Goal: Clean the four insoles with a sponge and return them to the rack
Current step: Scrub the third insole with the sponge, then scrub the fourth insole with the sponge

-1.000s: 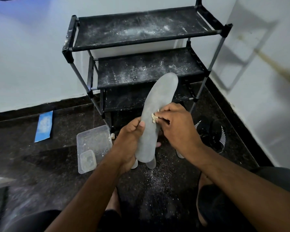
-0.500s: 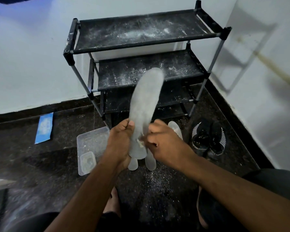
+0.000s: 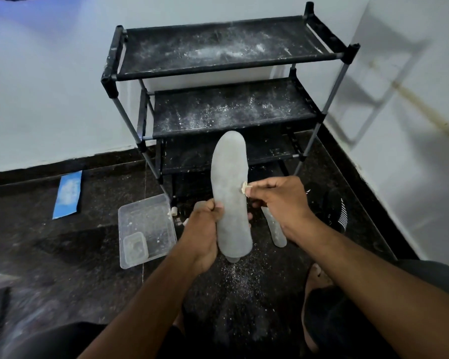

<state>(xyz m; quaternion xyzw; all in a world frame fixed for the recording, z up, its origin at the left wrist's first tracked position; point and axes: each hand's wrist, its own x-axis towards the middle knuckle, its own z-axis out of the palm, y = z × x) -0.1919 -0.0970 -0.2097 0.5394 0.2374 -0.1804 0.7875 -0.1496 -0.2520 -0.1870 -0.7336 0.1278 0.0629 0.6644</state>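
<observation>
Dark floor [image 3: 62, 255] before dusty rack [image 3: 226, 110] | your left hand [image 3: 202, 237] grips 1 grey insole [image 3: 231, 200] upright | your right hand [image 3: 283, 200] pinches sponge scrap [image 3: 245, 189] against its edge

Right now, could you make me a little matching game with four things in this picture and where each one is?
Things:
1. grey insole
2. sponge scrap
3. clear tray
4. blue packet

Places:
A. on the floor by the left wall
B. held upright in the left hand
C. on the floor beside the rack
D. pinched in the right hand

Pairs: 1-B, 2-D, 3-C, 4-A
</observation>
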